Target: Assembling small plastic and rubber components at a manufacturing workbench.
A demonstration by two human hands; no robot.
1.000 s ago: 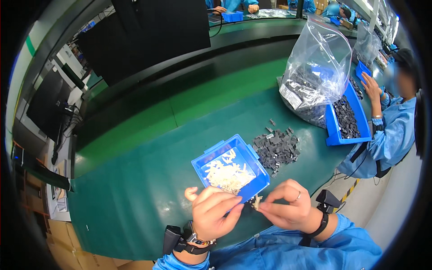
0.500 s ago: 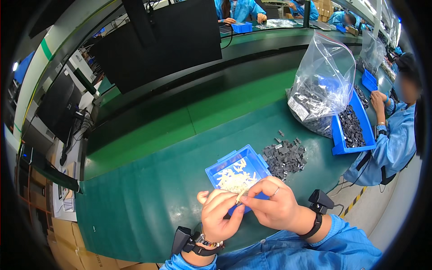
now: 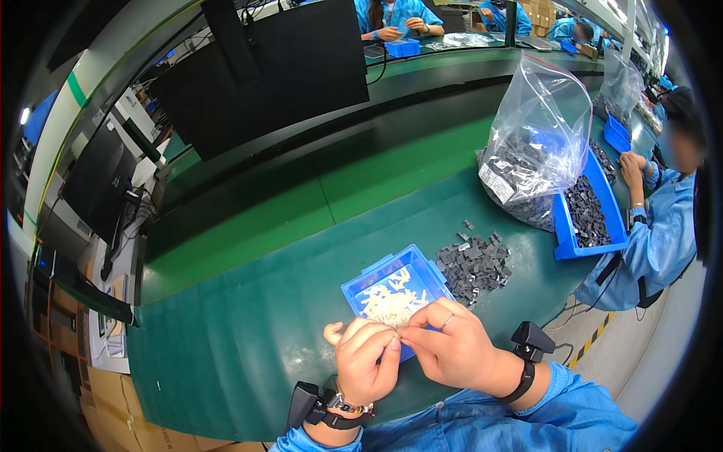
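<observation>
A green workbench (image 3: 248, 354) holds a small blue bin (image 3: 376, 275) of white plastic parts (image 3: 390, 303). Just before it, left hand (image 3: 367, 360) and right hand (image 3: 452, 348) meet, fingertips pinched together; any held piece is hidden.

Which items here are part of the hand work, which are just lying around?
In use:
- left hand and right hand, fingertips pinched together on something too small to tell
- small blue bin of white parts
- pile of dark grey parts

Lying about:
- clear bag of dark parts
- long blue tray, by a co-worker
- black monitor
</observation>
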